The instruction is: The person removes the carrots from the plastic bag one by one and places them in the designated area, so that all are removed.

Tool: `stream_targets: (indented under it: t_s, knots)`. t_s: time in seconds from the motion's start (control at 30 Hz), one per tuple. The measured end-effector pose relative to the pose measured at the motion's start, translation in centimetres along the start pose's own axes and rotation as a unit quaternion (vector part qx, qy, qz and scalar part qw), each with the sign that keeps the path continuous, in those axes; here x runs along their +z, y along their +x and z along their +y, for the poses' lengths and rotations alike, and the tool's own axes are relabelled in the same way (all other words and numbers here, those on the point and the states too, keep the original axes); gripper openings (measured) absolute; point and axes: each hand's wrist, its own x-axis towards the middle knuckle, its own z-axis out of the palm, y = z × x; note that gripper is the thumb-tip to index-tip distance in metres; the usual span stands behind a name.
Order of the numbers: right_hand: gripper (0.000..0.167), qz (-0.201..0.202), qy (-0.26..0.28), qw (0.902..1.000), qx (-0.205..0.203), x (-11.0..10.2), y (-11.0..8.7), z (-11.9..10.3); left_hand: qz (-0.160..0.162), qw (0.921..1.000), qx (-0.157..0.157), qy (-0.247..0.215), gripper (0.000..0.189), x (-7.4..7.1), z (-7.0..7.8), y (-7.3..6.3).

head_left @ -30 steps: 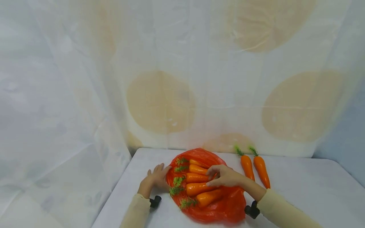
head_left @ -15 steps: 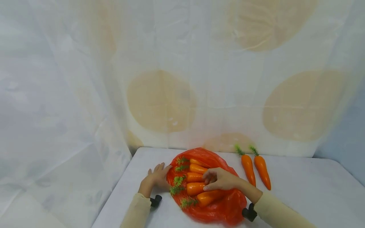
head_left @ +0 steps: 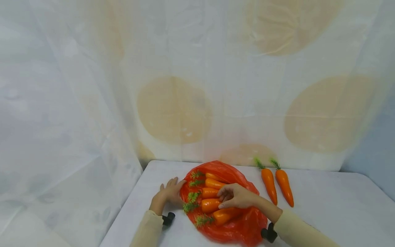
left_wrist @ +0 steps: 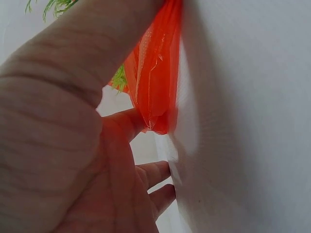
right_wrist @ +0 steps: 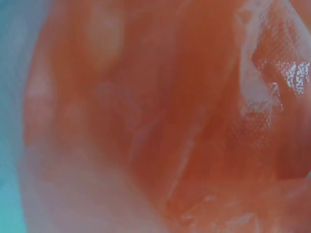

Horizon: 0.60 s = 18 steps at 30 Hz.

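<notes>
Several orange carrots with green leafy tops lie side by side on a red plastic bag (head_left: 216,235), tops to the left. My right hand (head_left: 240,197) reaches over them from the right. Its fingers curl around the narrow end of one carrot (head_left: 210,205), with the thumb on its near side. Another carrot (head_left: 223,216) lies just in front of that hand. At the bag's left edge, my left hand (head_left: 169,193) has its fingers spread, touching the red plastic. Its index finger meets the bag's folded edge (left_wrist: 158,92) in the left wrist view. Red plastic fills most of the right wrist view.
Two more carrots lie to the right of the bag, a nearer one (head_left: 269,185) and an outer one (head_left: 284,187). Everything rests on a white table (head_left: 333,202). A pale curtain (head_left: 247,103) with beige circles hangs behind its back edge.
My right hand has shifted slightly left and nearer, its fingers moving further over the carrot. The bag's right side has spread a little toward the front. My left hand stays in place.
</notes>
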Motion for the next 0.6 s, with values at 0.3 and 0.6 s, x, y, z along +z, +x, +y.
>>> stream_targets:
  t_s: [0.3,0.6]
  knots:
    - [0.036,-0.02,0.03,0.9993,-0.005,-0.24,-0.51,0.2,0.01,0.9999,0.004,-0.002,0.096,-0.28,0.27,-0.06]
    - [0.03,-0.031,0.007,0.9994,0.015,0.24,-0.92,0.53,0.008,0.9999,0.006,0.004,0.095,0.04,-0.08,0.22]
